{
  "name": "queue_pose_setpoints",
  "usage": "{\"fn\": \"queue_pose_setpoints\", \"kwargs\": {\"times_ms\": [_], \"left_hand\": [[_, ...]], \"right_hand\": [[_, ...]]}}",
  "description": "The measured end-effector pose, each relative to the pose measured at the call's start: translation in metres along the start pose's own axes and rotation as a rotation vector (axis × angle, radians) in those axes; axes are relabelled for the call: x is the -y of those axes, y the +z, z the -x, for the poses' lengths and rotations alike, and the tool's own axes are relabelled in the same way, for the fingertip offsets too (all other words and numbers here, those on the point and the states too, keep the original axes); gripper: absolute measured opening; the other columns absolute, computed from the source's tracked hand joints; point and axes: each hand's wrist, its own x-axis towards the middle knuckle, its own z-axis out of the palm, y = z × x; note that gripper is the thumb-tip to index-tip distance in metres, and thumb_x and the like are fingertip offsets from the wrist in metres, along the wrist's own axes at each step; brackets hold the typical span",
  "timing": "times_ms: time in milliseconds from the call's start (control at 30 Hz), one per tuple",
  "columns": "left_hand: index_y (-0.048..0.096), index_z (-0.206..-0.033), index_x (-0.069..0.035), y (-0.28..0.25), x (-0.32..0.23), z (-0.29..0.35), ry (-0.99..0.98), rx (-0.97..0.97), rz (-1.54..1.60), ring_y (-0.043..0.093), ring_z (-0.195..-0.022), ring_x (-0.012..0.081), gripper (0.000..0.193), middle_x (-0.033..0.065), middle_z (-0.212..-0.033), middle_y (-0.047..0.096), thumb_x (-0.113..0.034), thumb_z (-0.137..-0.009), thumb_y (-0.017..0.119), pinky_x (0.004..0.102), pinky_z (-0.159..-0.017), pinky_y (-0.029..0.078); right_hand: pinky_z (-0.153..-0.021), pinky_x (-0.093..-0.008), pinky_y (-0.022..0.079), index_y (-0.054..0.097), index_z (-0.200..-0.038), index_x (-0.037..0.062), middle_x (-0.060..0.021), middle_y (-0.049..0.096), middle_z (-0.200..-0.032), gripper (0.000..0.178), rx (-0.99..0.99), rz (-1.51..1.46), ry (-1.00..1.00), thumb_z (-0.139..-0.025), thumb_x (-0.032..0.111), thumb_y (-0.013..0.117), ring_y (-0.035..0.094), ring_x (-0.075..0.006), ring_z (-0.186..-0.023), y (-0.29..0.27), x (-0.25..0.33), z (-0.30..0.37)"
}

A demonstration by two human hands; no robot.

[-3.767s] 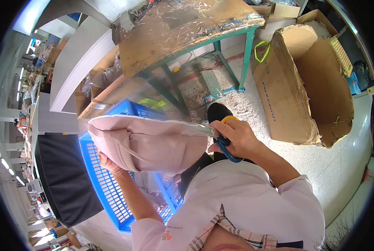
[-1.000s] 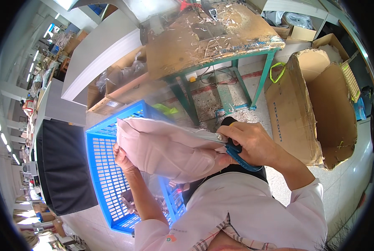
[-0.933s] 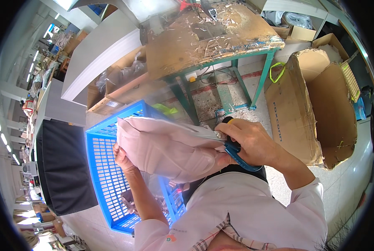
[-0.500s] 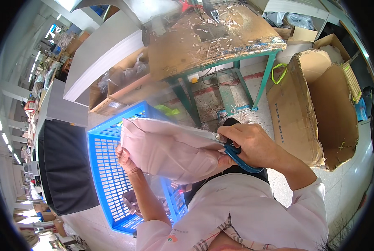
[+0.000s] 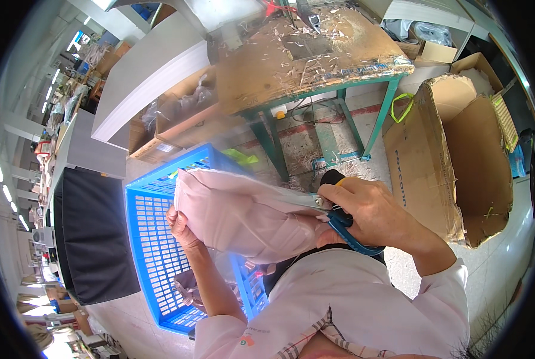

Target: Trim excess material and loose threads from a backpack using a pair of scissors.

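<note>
A pale pink, soft piece that looks like folded fabric [image 5: 243, 218] is spread between my hands above a blue basket. Its left end is pinched by my left hand [image 5: 185, 232], thumb and fingers closed on the edge. My right hand [image 5: 369, 209] is wrapped round the blue handles of a pair of scissors [image 5: 350, 234]. The pivot shows by my fingers, and the blades lie along the piece's far edge, their tips hard to make out. My right thumb is close to the right end of the pink piece.
The blue perforated basket [image 5: 151, 251] holds some brownish scraps [image 5: 188, 290]. Ahead is a workbench [image 5: 249, 90] with green legs, littered with offcuts and bearing a tool. A large open cardboard box [image 5: 420, 161] stands at the right. A black covered block [image 5: 100, 239] is at the left.
My right hand and the scissors have shifted slightly right and toward me, with more of the pivot showing. My left hand keeps its hold, nearly still.
</note>
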Motion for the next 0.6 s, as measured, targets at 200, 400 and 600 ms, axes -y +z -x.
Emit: {"fn": "queue_pose_setpoints", "kwargs": {"times_ms": [200,400,600], "left_hand": [[0.058,-0.085,-0.007,0.003,-0.001,0.003,0.008,-0.043,-0.018,0.056,-0.085,0.0217,0.029,0.0076,-0.092,0.06,-0.027,-0.068,0.07,0.038,-0.082,0.044],[0.059,-0.084,-0.006,0.005,-0.002,0.003,-0.019,-0.07,0.007,0.057,-0.084,0.0227,0.031,0.0083,-0.091,0.061,-0.028,-0.067,0.07,0.039,-0.081,0.045],[0.059,-0.085,-0.006,0.006,-0.004,0.005,-0.023,-0.064,0.01,0.058,-0.084,0.0231,0.03,0.0088,-0.091,0.061,-0.027,-0.067,0.07,0.0399,-0.082,0.044]], "right_hand": [[-0.048,-0.0339,0.045,0.052,-0.096,0.0032,-0.0098,0.051,-0.065,0.047,-0.041,-0.013,-0.055,-0.061,0.026,0.074,0.055,-0.0268,-0.057,0.011,-0.003,0.002],[-0.051,-0.0353,0.047,0.05,-0.098,0.0011,-0.014,0.056,-0.069,0.047,0.01,-0.021,-0.036,-0.061,0.02,0.073,0.057,-0.0278,-0.06,0.013,0.0,0.002],[-0.052,-0.0367,0.047,0.05,-0.098,0.002,-0.0146,0.056,-0.072,0.042,-0.004,0.009,-0.012,-0.064,0.018,0.069,0.057,-0.0295,-0.065,0.007,0.002,-0.007]]}}
